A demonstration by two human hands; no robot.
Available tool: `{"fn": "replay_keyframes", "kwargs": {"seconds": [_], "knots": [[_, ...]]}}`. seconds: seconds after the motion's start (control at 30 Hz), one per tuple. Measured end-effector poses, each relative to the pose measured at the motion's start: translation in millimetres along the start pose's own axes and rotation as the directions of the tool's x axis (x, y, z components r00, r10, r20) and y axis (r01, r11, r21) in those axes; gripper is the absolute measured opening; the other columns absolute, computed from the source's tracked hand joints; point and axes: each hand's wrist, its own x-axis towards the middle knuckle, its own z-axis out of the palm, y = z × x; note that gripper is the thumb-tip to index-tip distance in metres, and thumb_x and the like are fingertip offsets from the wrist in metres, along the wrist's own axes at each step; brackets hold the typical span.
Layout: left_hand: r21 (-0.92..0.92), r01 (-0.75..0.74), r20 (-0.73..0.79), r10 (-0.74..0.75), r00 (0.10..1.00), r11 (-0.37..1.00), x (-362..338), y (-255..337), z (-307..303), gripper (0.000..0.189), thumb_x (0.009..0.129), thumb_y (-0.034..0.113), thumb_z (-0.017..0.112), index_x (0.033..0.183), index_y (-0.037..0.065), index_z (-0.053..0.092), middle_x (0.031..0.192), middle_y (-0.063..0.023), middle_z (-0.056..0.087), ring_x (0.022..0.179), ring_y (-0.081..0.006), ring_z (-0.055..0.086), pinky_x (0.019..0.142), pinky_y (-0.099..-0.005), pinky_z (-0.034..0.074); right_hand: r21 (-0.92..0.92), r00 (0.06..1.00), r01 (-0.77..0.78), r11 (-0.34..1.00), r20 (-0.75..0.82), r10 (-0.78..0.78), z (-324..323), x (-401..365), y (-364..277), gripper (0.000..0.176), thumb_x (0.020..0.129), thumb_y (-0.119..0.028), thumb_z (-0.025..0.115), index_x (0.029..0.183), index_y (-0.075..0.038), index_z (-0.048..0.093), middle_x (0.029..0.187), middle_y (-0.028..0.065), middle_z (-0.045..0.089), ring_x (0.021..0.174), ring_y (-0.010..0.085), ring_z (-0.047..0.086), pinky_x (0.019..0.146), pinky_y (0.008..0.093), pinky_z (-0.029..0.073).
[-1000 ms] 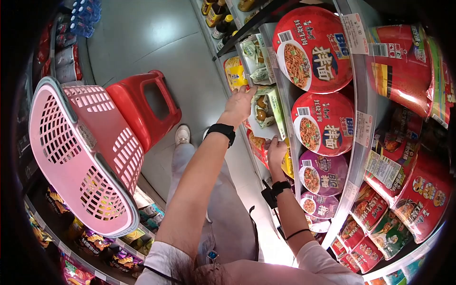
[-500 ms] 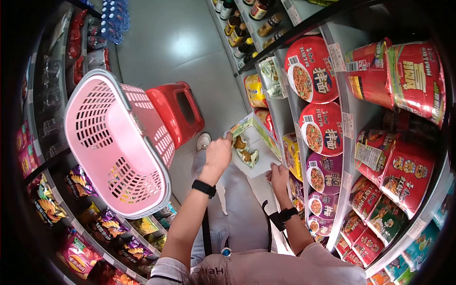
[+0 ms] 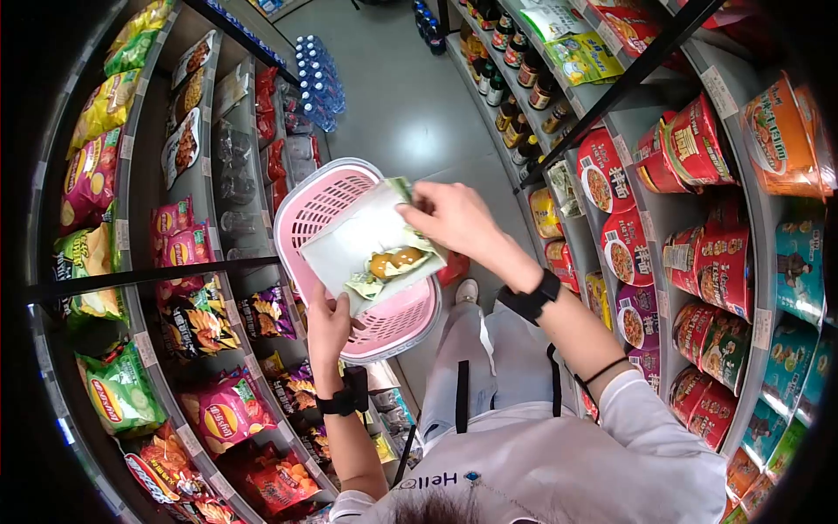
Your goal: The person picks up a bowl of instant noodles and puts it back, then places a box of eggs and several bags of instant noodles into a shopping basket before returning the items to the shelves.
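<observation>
Both my hands hold a white open carton (image 3: 345, 231) with green print along its edge. Brown round pieces (image 3: 397, 262) amid a green-and-white leafy pattern show on its lower part; their kind is unclear. My right hand (image 3: 454, 223) pinches the upper right edge between thumb and fingers. At the lower left edge, my left hand (image 3: 327, 327) has its fingers closed on the carton. Below it is a pink shopping basket (image 3: 301, 196) with a grey rim, its inside largely covered from view by the carton.
Shelves flank the aisle. Chip bags (image 3: 227, 410) fill the left side; instant noodle tubs (image 3: 624, 249) and bucket noodles (image 3: 707, 262) line the right. Sauce bottles (image 3: 515, 131) stand farther along. Packed water bottles (image 3: 319, 83) sit on the grey floor (image 3: 384, 87). Red plastic (image 3: 452, 269) shows beside the basket.
The carton has moved from beside the right shelf to over the pink basket, its white side turned up. My right hand now grips its upper edge, my left its lower left.
</observation>
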Motion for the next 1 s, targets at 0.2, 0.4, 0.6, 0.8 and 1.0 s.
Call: {"fn": "replay_keyframes", "kwargs": {"seconds": [0.2,0.4,0.6,0.8,1.0], "knots": [[-0.237,0.152,-0.226,-0.207,0.952,0.959,42,-113,5,0.040,0.076,-0.005,0.043,0.116,-0.004,0.036,0.085,-0.0155,0.058,0.050,-0.0195,0.059,0.038,-0.0248,0.046,0.025,0.983,0.032,0.999,0.182,-0.036,146,3,37,0.040,0.074,-0.015,0.056,0.110,0.001,0.051,0.105,0.0243,0.054,0.092,0.0376,0.056,0.079,0.0425,0.046],[-0.524,0.549,0.011,-0.639,0.769,0.651,95,-246,57,0.023,0.075,-0.008,0.041,0.097,-0.006,0.045,0.084,-0.0145,0.054,0.061,-0.0272,0.059,0.049,-0.0320,0.055,-0.229,0.746,-0.095,0.969,0.627,0.222,206,-36,73,0.043,0.071,-0.016,0.060,0.109,0.000,0.052,0.114,0.0233,0.048,0.098,0.0388,0.052,0.081,0.0433,0.046],[-0.419,0.813,0.323,-0.771,0.549,0.404,102,-285,73,0.014,0.080,-0.001,0.042,0.090,-0.006,0.051,0.084,-0.0149,0.055,0.070,-0.0259,0.057,0.064,-0.0388,0.053,-0.266,0.658,-0.144,0.953,0.694,0.293,221,-63,90,0.038,0.071,-0.014,0.058,0.106,0.000,0.054,0.110,0.0211,0.052,0.098,0.0363,0.053,0.080,0.0435,0.046],[-0.163,0.706,0.268,-0.658,0.704,0.689,88,-240,44,0.029,0.081,0.006,0.050,0.107,-0.004,0.048,0.093,-0.0163,0.058,0.078,-0.0274,0.061,0.061,-0.0386,0.053,0.098,0.748,-0.219,0.971,0.655,0.103,192,-61,90,0.032,0.077,-0.014,0.059,0.105,0.001,0.056,0.097,0.0166,0.061,0.093,0.0249,0.058,0.077,0.0360,0.047],[0.137,0.140,0.270,-0.173,0.947,0.981,68,-79,55,0.028,0.086,0.014,0.053,0.110,0.000,0.050,0.089,-0.0125,0.060,0.073,-0.0172,0.061,0.055,-0.0252,0.050,0.742,0.895,-0.405,0.534,0.203,0.397,42,-72,106,0.024,0.083,-0.011,0.057,0.104,0.001,0.056,0.091,0.0079,0.061,0.078,0.0136,0.060,0.068,0.0251,0.048]]}}
